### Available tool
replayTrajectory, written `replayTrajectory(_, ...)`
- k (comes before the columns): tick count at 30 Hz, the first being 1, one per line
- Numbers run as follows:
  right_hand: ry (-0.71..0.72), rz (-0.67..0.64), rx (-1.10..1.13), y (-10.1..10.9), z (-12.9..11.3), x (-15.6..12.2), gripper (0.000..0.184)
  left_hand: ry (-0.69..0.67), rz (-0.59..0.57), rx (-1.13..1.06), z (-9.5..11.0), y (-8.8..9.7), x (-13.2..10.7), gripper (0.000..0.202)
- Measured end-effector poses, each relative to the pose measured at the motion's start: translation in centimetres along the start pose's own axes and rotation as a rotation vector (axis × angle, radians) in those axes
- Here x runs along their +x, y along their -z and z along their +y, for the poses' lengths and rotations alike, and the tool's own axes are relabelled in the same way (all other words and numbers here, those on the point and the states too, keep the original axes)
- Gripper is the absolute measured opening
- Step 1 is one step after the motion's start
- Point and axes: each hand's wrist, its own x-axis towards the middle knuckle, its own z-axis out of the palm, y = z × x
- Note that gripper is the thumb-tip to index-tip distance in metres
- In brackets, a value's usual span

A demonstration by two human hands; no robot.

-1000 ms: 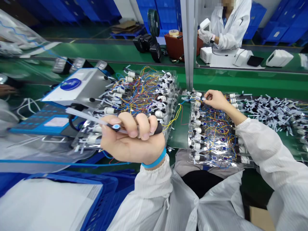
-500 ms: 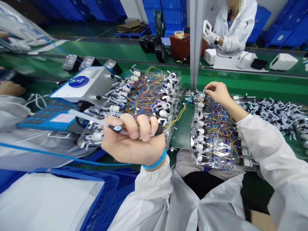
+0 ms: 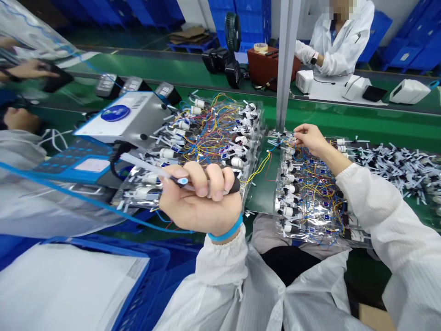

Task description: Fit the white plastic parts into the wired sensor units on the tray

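My left hand [image 3: 203, 195] is closed in a fist round a pen-like tool [image 3: 151, 170] with a black handle and a pale tip pointing left. It hovers over the near edge of a clear tray [image 3: 220, 133] of small wired parts with coloured leads. My right hand [image 3: 310, 138] reaches to the far end of a second clear tray [image 3: 306, 193] of the same wired parts. Its fingers pinch one small white part [image 3: 291, 140] at the tray's top left corner.
A grey box with a blue round label [image 3: 120, 119] and a blue keypad unit [image 3: 82, 165] stand left of the trays. Loose white and black pieces [image 3: 396, 161] are heaped at the right. A metal post [image 3: 285, 64] rises behind. A person in white [image 3: 341, 41] works across the green belt. A blue crate [image 3: 79, 285] sits near left.
My right hand has shifted slightly along the far end of the right tray, still pinching there. My left hand keeps its grip on the tool. The view drifted a little.
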Motion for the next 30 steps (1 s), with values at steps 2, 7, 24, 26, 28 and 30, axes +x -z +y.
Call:
replayTrajectory(2,0.130,0.053,0.007,-0.1,-0.3,0.3,0.024,0.011,-0.037,0.042,0.3,0.3,0.0,0.028)
replayTrajectory(7,0.373,0.026,0.259,0.0,-3.9,-1.6,0.028,-0.005,-0.022,0.198,0.8,0.2,-0.4,0.017)
replayTrajectory(24,0.427,-0.230,0.223,-2.1,-8.3,-24.2,0.022,0.171,-0.514,0.556,-1.4,0.5,-5.0,0.010)
replayTrajectory(26,0.429,-0.240,0.229,-2.4,-7.9,-24.5,0.015,0.128,-0.533,0.581,-1.4,0.5,-5.2,0.007)
replayTrajectory(28,0.400,-0.290,0.268,-2.6,-7.8,-24.6,0.010,0.111,-0.538,0.575,-1.4,0.7,-5.5,0.004)
replayTrajectory(30,0.382,-0.320,0.304,-2.8,-7.8,-24.7,0.008,0.110,-0.533,0.561,-1.5,0.8,-5.7,0.003)
